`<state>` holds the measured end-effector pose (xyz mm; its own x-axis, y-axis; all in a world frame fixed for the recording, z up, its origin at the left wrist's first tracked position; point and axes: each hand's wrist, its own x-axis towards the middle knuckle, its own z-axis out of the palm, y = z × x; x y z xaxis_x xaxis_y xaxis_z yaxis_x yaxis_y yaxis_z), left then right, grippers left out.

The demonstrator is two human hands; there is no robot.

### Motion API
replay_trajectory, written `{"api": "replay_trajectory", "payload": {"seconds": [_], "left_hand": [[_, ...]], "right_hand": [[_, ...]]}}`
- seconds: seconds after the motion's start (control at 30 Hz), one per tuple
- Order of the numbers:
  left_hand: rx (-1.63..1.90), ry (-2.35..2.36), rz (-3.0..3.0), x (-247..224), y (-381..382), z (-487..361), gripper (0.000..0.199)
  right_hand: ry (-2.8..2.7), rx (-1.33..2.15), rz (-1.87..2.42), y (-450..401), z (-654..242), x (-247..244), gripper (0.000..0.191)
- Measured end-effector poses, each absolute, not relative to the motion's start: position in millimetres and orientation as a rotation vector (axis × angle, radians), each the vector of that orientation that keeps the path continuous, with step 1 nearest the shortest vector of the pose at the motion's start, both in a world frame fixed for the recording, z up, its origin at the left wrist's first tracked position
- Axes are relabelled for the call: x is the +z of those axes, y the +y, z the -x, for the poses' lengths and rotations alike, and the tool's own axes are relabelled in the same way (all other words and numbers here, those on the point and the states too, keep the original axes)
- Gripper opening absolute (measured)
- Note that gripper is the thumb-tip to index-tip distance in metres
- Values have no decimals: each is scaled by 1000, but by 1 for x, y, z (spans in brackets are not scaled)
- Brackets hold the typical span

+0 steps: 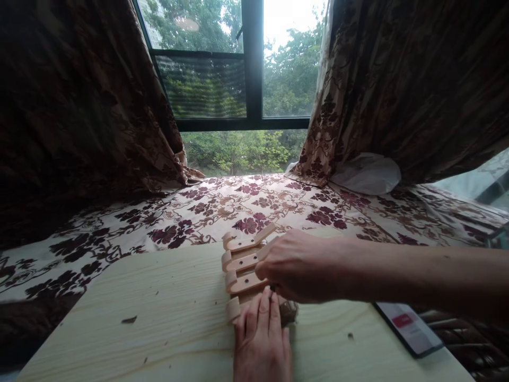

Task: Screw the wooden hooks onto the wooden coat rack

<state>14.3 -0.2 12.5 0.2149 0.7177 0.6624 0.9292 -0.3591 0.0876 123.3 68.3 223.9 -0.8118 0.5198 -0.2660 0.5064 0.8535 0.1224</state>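
A wooden hook rack (243, 262) lies on the pale tabletop, with several curled light-wood hooks in a row and dark screw heads on them. My left hand (262, 339) rests over the nearest hook, its fingers stretched forward and pressing it, the thumb at the right side. Closed in a fist, my right hand (294, 265) is above the rack's right side, just beyond the left fingertips. A small dark tip (272, 288) shows between the hands; what the right fist holds is hidden. Brown, crinkled wrapping (289, 312) sticks out at the rack's near right end.
A phone-like flat device (411, 328) lies at the tabletop's right edge. Dark scraps (129, 320) dot the wooden tabletop (167, 297). Behind are a floral cloth (254, 201), a white plastic bag (368, 173), patterned curtains (330, 122) and a window (252, 63).
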Motion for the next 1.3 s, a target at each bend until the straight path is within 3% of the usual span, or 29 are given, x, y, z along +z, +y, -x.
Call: {"api": "replay_trajectory", "payload": {"seconds": [0.17,0.33,0.43,0.53,0.67,0.97,1.3], "left_hand": [[-819,-1498,2188,16,-1,-11,44],[-707,-1461,2249,18,-3,-5,43],[-648,-1448,2266,20,-4,-3,44],[-616,-1433,2266,21,-3,-3,44],[-617,-1418,2250,21,-1,-4,43],[-654,-1441,2269,24,-3,-5,42],[-639,-1462,2252,25,-6,-6,42]], "right_hand": [[2753,3,-697,73,-126,226,13],[2734,-208,-1055,82,-135,211,10],[2686,-128,-1164,80,-138,213,15],[2723,24,-958,76,-139,218,12],[2827,159,-664,76,-137,214,22],[2696,109,-919,73,-138,211,11],[2736,81,-595,77,-127,216,17]]}}
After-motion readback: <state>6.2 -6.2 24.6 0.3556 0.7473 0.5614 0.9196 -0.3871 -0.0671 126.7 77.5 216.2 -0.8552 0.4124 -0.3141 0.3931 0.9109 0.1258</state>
